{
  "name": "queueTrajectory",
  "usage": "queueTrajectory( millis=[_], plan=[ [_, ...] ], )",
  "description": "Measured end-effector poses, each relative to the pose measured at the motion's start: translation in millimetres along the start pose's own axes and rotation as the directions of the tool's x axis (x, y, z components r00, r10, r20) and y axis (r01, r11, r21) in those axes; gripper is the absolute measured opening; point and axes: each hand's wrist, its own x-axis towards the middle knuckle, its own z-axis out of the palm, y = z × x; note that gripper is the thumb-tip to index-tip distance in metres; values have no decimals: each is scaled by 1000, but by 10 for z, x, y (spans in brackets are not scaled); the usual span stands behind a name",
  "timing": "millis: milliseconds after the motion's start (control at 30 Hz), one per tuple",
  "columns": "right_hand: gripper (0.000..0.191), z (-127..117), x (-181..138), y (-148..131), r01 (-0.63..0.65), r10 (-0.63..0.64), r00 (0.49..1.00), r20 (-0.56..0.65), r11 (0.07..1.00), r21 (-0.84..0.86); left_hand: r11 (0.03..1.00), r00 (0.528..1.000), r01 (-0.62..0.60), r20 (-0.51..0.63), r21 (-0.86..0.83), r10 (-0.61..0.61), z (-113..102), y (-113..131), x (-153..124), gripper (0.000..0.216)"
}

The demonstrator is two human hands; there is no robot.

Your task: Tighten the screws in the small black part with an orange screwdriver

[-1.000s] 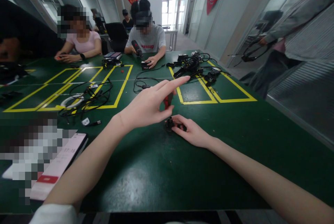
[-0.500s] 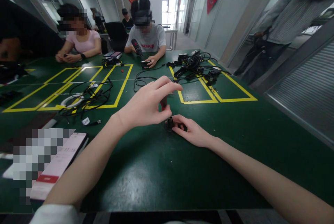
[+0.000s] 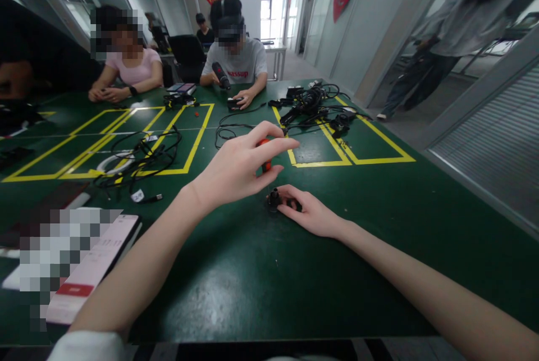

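Note:
My left hand (image 3: 240,164) is above the table with the fingers curled around a red-and-black screwdriver (image 3: 265,165). Its thumb and fingertips stand somewhat apart, and the hand hides most of the tool. Just below, a small black part (image 3: 273,199) with a round hollow top rests on the table. My right hand (image 3: 309,210) holds that part from the right, thumb and fingers closed against its side. The lower end of the screwdriver cannot be made out.
Black cables (image 3: 155,153) lie at left and a cable pile (image 3: 307,105) at the back right, around yellow tape rectangles. A phone (image 3: 101,260) lies near my left forearm. Across the green table (image 3: 337,288), a co-worker (image 3: 236,63) holds a black tool; another person (image 3: 132,69) sits farther left.
My left thumb and fingers have loosened and spread a little, showing more of the red on the screwdriver. My right hand and the black part stay put. A person walks at the right.

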Motion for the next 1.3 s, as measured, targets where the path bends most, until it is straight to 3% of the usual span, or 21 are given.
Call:
queueTrajectory(
  millis=[267, 533, 1300],
  plan=[
    [33, 16, -3, 38, 23, -23, 1000, -3, 1000, -7, 998, 998, -63, -25, 18, 64, 13, -3, -12, 44],
    [23, 13, 30, 2, -35, 36, 999, -13, 998, 45, 995, 993, -103, -51, -4, 103, 14, -1, 13, 37],
    [25, 7, 24, 5, -29, 30, 1000, -8, 998, 53, 993, 990, -115, -80, -22, 113, 51, -8, -4, 45]
  ],
)
